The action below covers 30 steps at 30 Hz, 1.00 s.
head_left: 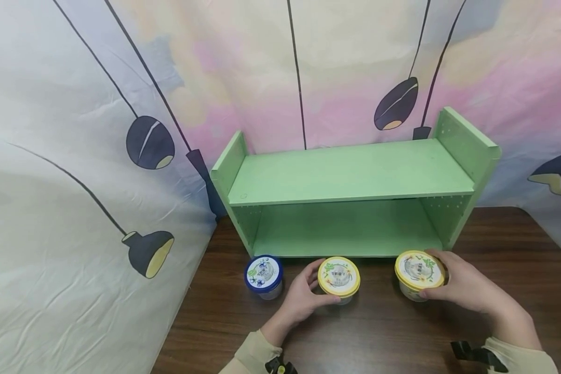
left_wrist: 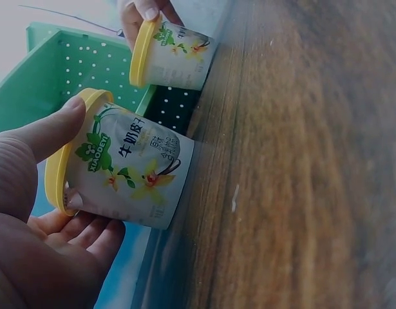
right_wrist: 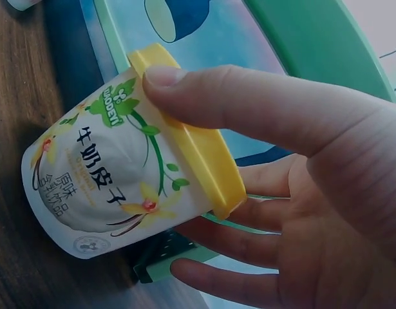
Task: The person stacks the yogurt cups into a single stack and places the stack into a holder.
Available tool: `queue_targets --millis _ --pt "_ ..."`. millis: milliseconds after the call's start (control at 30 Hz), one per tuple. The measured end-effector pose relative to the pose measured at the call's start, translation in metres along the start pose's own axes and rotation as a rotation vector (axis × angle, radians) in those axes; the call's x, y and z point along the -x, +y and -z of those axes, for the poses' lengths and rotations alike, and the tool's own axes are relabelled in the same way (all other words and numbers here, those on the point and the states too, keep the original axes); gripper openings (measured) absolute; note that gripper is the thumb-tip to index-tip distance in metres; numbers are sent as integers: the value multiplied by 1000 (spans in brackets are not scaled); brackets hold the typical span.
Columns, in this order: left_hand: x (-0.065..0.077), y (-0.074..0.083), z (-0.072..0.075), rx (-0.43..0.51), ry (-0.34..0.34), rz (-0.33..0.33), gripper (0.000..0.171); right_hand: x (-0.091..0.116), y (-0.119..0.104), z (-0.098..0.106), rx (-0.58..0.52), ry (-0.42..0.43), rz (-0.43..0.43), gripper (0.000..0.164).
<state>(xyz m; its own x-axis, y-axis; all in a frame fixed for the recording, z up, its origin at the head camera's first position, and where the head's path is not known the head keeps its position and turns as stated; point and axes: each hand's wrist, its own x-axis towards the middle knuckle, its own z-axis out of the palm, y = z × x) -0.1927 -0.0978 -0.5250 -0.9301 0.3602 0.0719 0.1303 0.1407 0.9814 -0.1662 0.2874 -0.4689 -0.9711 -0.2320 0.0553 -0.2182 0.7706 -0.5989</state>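
Observation:
Two white paper dessert cups with yellow lids stand on the brown table before a green shelf. The middle cup (head_left: 339, 280) is gripped from its left side by my left hand (head_left: 301, 297), the thumb at the near side of the lid and the fingers behind. My right hand (head_left: 465, 283) holds the right cup (head_left: 418, 272) from its right side, thumb along the lid's rim. Both wrist views show flower prints and a green leaf logo on the cups' walls. A third cup (head_left: 264, 275), blue-lidded, stands left of my left hand, untouched.
The green two-tier shelf (head_left: 350, 174) stands behind the cups, its front edge close to them. Both of its levels hold nothing in view. A printed curtain (head_left: 262, 67) hangs behind it and down the left side of the wooden table (head_left: 364, 337).

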Motion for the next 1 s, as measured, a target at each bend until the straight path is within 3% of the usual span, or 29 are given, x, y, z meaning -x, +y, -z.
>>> queue_targets --millis 600,1000 --pt "0 -1 1 19 -17 2 94 2 -12 0 -13 87 37 109" --pt "2 2 0 27 -12 10 94 0 -37 -4 -50 194 65 109"
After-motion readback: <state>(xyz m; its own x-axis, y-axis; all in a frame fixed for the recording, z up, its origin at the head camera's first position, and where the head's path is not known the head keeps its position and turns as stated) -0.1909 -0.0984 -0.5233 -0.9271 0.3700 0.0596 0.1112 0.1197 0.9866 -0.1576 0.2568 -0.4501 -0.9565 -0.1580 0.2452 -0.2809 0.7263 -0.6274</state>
